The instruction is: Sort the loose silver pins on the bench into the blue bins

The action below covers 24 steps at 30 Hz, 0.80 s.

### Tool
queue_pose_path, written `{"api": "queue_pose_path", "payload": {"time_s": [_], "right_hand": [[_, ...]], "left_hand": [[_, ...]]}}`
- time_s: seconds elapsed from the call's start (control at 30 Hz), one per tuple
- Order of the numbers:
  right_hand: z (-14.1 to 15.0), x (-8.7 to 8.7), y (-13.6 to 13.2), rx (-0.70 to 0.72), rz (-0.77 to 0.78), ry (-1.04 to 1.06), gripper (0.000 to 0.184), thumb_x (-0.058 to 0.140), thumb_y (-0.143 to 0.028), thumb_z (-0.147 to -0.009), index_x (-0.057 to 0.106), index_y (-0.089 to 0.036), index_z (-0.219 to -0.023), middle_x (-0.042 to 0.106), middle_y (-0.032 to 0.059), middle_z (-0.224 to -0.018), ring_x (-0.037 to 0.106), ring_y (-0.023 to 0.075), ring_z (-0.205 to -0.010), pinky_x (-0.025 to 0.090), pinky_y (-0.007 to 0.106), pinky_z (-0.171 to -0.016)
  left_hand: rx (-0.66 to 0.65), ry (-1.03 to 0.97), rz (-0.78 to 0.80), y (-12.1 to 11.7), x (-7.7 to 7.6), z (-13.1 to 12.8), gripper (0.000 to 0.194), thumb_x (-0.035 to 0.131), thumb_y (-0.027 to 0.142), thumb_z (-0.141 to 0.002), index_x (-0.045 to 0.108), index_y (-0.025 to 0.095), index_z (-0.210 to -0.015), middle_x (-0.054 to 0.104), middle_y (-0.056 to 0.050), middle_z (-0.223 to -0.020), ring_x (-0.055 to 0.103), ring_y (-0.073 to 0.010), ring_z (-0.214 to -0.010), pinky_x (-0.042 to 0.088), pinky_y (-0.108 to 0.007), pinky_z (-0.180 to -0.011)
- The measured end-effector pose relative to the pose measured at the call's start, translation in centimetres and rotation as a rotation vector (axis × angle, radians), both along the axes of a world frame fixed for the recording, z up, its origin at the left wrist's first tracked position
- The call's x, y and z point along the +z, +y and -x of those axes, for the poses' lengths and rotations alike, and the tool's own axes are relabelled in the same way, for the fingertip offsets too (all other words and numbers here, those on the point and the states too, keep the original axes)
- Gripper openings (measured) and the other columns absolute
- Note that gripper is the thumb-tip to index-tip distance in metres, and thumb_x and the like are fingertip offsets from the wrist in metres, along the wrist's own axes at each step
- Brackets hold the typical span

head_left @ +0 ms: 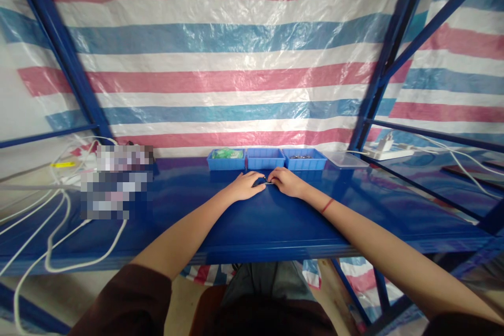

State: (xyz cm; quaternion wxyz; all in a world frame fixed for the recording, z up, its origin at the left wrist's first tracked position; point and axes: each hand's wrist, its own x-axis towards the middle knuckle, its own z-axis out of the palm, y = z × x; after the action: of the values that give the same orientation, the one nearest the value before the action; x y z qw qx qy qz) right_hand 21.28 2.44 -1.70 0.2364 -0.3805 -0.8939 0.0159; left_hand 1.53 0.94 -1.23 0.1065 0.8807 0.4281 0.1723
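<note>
A small thin metal piece [269, 184], too small to name, is between my two hands just above or on the blue tabletop. My right hand [287, 181] has its fingers bent and pinched on it. From the other side, my left hand [247, 187] curves its thumb and forefinger around the piece's left end, the tips close to it. Just beyond the hands stand three blue bins in a row. The left bin [226, 167] contains green, clear-wrapped stuff, the middle bin [265, 163] shows its bare inside, and the right bin [305, 165] holds small metal parts.
A flat clear plastic lid [346, 159] lies right of the bins. White cables [65, 220] and a blurred-out item [118, 184] take up the table's left side. A white power strip [388, 152] sits at the right. Blue metal posts [388, 58] flank a striped plastic sheet.
</note>
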Motion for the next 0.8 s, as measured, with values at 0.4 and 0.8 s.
{"api": "queue_pose_path", "payload": {"time_s": [0.4,0.8], "right_hand": [[0.4,0.3,-1.1,0.018,-0.026,0.311,0.012,0.042,-0.017,-0.082,0.053,-0.017,-0.082,0.057,0.0058,-0.08,0.054,0.0171,-0.077,0.044,0.034,-0.075],[0.7,1.4,-2.0,0.086,0.637,0.936,0.035,0.068,-0.046,-0.065,0.054,-0.016,-0.077,0.062,0.0032,-0.075,0.061,0.0126,-0.068,0.05,0.027,-0.063]], "left_hand": [[-0.036,-0.194,-0.134,-0.4,0.2,-0.9,0.035,0.055,0.036,-0.078,0.06,0.019,-0.108,0.063,-0.008,-0.107,0.059,-0.0221,-0.099,0.043,-0.034,-0.09],[0.046,-0.604,-0.092,-0.9,1.0,-1.7,0.019,0.053,0.033,-0.08,0.065,0.018,-0.083,0.07,-0.003,-0.087,0.065,-0.0167,-0.082,0.049,-0.027,-0.076]]}}
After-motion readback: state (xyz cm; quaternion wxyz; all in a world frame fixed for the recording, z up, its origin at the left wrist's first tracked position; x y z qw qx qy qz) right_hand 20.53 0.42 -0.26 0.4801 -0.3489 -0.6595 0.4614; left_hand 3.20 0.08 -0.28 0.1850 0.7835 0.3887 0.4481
